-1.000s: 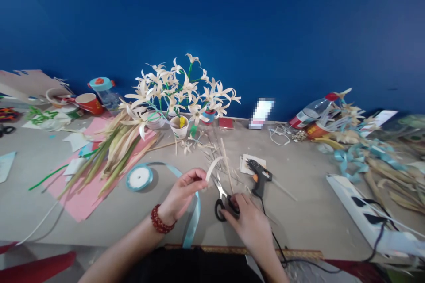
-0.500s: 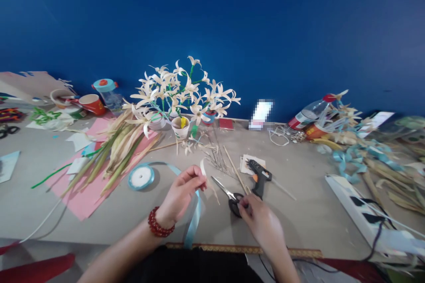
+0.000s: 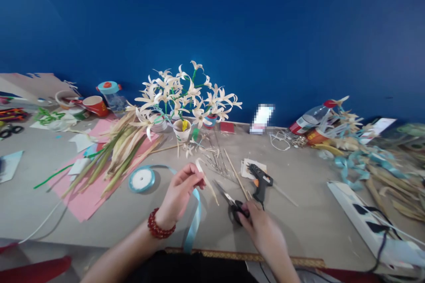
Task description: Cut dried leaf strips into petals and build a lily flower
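My left hand (image 3: pixel 182 190), with a red beaded bracelet at the wrist, pinches a thin cream strip of corn husk (image 3: pixel 211 189) between thumb and fingertips. One end curls up above the fingers and the other points down to the right. Black-handled scissors (image 3: pixel 236 211) are under the fingers of my right hand (image 3: pixel 264 227), which close on the handles; the blades point up and left toward the strip. A light blue ribbon (image 3: pixel 193 225) runs beneath my left hand from its spool (image 3: pixel 141 179) to the table's front edge.
Cream husk flowers (image 3: pixel 186 93) stand in cups at the back. Long husks (image 3: pixel 119 159) lie on pink paper (image 3: pixel 83 203) at left. Right of the scissors are a black glue gun (image 3: pixel 261 181) and a white power strip (image 3: pixel 352 212). A bottle (image 3: pixel 308 117) leans behind.
My right fingers have closed further onto the scissors' handles, and the scissors have shifted slightly. My left hand keeps its pinch on the husk strip, which has turned a little. The view has shifted slightly.
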{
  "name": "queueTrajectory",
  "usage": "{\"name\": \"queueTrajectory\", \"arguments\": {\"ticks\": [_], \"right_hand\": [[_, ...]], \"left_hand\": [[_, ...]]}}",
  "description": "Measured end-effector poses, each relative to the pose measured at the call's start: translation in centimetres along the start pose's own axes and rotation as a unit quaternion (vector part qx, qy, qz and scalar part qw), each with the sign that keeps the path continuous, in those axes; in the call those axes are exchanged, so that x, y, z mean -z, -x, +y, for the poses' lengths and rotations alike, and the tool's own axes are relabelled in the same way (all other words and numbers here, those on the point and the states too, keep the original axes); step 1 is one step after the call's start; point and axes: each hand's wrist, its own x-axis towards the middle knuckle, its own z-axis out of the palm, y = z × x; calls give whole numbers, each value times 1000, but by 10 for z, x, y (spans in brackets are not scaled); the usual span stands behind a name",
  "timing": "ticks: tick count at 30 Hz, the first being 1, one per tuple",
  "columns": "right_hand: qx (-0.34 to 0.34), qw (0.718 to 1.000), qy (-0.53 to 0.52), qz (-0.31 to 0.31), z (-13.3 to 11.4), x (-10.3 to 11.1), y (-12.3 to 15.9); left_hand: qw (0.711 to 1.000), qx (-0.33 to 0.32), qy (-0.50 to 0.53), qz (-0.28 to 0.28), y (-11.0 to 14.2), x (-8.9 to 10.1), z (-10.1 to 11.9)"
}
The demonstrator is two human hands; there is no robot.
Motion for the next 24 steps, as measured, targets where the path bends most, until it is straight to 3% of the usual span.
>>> {"name": "queueTrajectory", "arguments": {"ticks": [2,5,7,9,15,19,24], "right_hand": [[-38,989,-137,-42,1,5,1],[-75,919,-367,-118,-4,10,6],[-62,878,-455,-135,-11,8,10],[-41,862,-486,-138,-19,1,14],[-4,855,-483,-189,-35,-25,14],[20,856,-465,-225,-46,-22,11],[48,870,-448,-201,-54,-17,4]], "left_hand": [[1000,-4,10,8,-3,1,-1],[1000,-8,25,15,-5,-2,-2],[999,-11,26,21,-7,-5,-2],[999,-14,20,32,-8,-10,-2],[993,-90,20,76,-11,-20,-6],[984,-143,10,104,-12,-22,-11],[980,-155,12,122,-12,-22,-13]]}}
